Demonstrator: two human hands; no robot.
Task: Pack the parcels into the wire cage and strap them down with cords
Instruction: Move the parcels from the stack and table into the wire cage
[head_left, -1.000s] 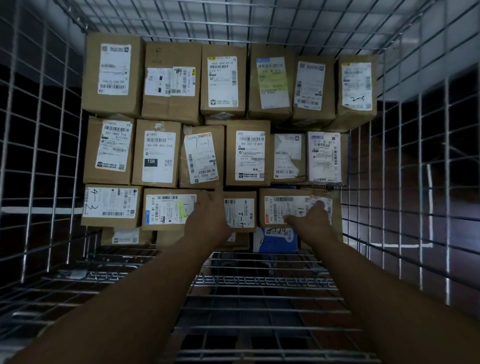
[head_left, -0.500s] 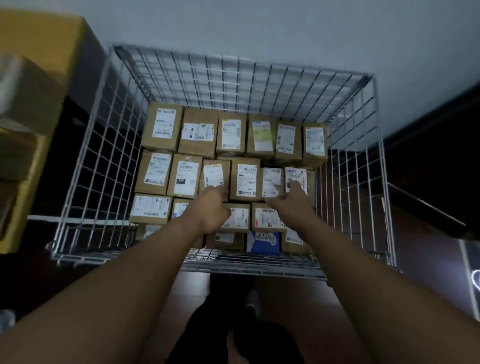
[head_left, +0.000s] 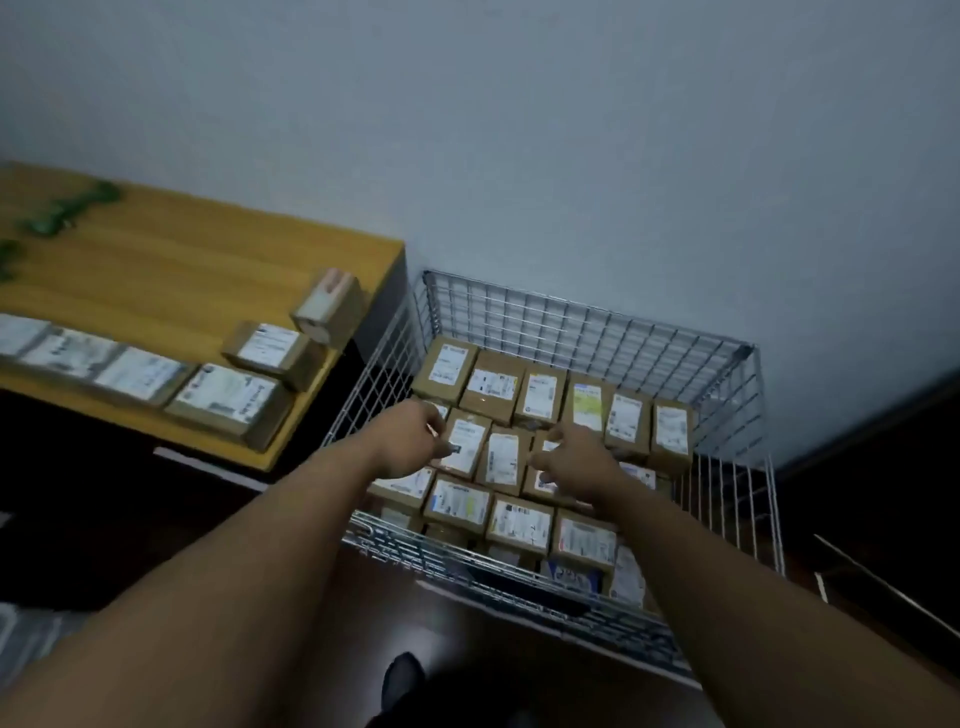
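A wire cage (head_left: 587, 317) stands against the wall, packed with several rows of brown labelled parcels (head_left: 498, 387). Both my arms reach out over it. My left hand (head_left: 410, 439) hovers above the cage's left edge with its fingers loosely curled and nothing in them. My right hand (head_left: 571, 460) hangs over the middle row of parcels with fingers spread, holding nothing. More labelled parcels (head_left: 228, 397) lie on a wooden table (head_left: 156, 270) to the left. Green cords (head_left: 67, 208) lie at the table's far left.
The white wall (head_left: 571, 156) rises right behind the cage. The table edge sits close to the cage's left side. A dark floor (head_left: 467, 649) and my shoe (head_left: 402, 678) show below. A dark frame (head_left: 883, 587) leans at the right.
I have drawn back from the cage and turned left, so the table with more parcels came into view. Both hands lifted off the parcels they touched.
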